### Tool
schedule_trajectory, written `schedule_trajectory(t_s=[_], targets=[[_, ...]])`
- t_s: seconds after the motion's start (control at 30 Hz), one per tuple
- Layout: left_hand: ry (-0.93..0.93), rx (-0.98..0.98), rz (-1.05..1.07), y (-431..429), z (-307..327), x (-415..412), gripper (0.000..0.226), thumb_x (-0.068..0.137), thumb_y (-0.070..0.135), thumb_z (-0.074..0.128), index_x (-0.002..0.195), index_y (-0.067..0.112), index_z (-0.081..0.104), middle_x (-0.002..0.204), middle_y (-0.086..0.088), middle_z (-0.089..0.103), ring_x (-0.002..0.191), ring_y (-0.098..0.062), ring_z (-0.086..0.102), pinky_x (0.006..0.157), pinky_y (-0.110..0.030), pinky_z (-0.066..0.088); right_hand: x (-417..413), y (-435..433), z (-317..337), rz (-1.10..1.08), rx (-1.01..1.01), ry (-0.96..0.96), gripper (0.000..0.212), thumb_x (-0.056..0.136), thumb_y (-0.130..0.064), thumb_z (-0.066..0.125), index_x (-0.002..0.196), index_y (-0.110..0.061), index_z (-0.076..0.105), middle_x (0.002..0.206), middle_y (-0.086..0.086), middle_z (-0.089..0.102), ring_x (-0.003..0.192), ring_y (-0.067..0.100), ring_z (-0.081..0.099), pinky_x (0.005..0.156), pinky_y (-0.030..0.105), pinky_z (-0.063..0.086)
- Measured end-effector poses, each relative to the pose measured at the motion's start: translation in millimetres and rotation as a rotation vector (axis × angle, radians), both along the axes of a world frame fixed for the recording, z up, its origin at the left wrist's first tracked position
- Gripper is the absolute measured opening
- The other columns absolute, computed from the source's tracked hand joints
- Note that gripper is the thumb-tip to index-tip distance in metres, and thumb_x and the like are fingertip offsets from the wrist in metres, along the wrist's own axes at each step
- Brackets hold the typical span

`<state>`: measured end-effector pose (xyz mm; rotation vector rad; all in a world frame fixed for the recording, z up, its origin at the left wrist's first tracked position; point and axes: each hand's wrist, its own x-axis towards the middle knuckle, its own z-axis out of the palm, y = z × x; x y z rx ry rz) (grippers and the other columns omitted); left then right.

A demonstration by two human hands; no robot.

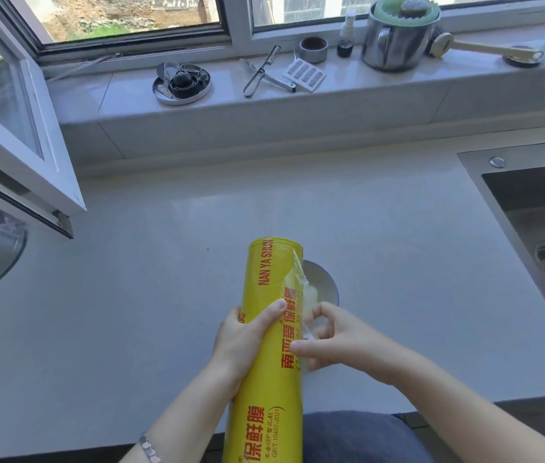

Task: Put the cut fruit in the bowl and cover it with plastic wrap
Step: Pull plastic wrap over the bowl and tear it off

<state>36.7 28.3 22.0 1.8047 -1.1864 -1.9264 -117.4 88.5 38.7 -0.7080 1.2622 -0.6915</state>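
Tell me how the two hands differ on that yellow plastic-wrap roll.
The left hand curls round the yellow cylindrical plastic-wrap roll; the right hand pinches only the loose clear film. The left hand is on the roll's left, the right hand on its right. Both are bare.

The yellow plastic wrap roll (266,282) carries red print along its length: "NAN YA SHUN" near its far end, large characters "保鲜膜" nearer the person, and small "GB/T 10457-2021" beside those.
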Motion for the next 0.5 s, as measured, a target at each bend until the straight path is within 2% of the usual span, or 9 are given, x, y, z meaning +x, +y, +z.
schedule_trajectory(t_s=[0.1,0.2,0.27,0.33,0.43,0.5], targets=[[-0.004,0.011,0.019,-1,-3,3,0.083,0.044,0.061,0.08,0.109,0.015,0.057,0.097,-0.012,0.072,0.079,-0.029,0.072,0.075,-0.05,0.059,1,1,-1,0.107,0.051,0.045,0.028,0.075,-0.02,0.073,0.064,-0.019,0.046,0.065,-0.005,0.053,0.056,0.004,0.051,0.061,0.016,0.049],[0.001,0.04,0.067,-2,-7,9,0.087,0.038,0.061,0.08,0.109,0.015,0.058,0.096,-0.014,0.073,0.079,-0.031,0.072,0.077,-0.053,0.058,3,3,-1,0.188,-0.021,0.099,0.032,0.08,-0.02,0.067,0.054,-0.022,0.049,0.049,-0.018,0.051,0.053,-0.003,0.047,0.059,0.012,0.043],[0.009,0.046,0.093,-3,-8,12,0.088,0.038,0.06,0.076,0.11,0.014,0.057,0.096,-0.015,0.073,0.079,-0.032,0.072,0.076,-0.052,0.058,6,7,-5,0.193,-0.087,0.136,0.026,0.084,-0.018,0.061,0.059,-0.019,0.055,0.061,-0.019,0.056,0.064,-0.003,0.051,0.069,0.015,0.042],[0.004,0.055,0.104,-2,-10,14,0.089,0.038,0.06,0.074,0.112,0.013,0.055,0.096,-0.015,0.072,0.078,-0.033,0.072,0.074,-0.052,0.058,12,10,-9,0.142,-0.113,0.072,0.015,0.084,-0.015,0.057,0.071,-0.009,0.051,0.072,-0.005,0.058,0.069,0.001,0.055,0.075,0.017,0.043],[0.002,0.06,0.115,-2,-12,15,0.088,0.04,0.059,0.074,0.111,0.013,0.055,0.096,-0.015,0.072,0.078,-0.033,0.072,0.075,-0.053,0.058,16,14,-13,0.015,-0.044,-0.125,0.016,0.081,-0.015,0.055,0.075,-0.013,0.04,0.062,-0.003,0.055,0.058,0.008,0.058,0.069,0.023,0.052],[-0.009,0.067,0.131,-3,-13,15,0.079,0.048,0.055,0.077,0.111,0.011,0.056,0.096,-0.015,0.072,0.078,-0.033,0.072,0.075,-0.05,0.058,19,15,-15,0.01,0.028,-0.177,0.024,0.079,-0.017,0.06,0.082,-0.015,0.036,0.06,-0.004,0.055,0.053,0.009,0.057,0.064,0.027,0.054]])
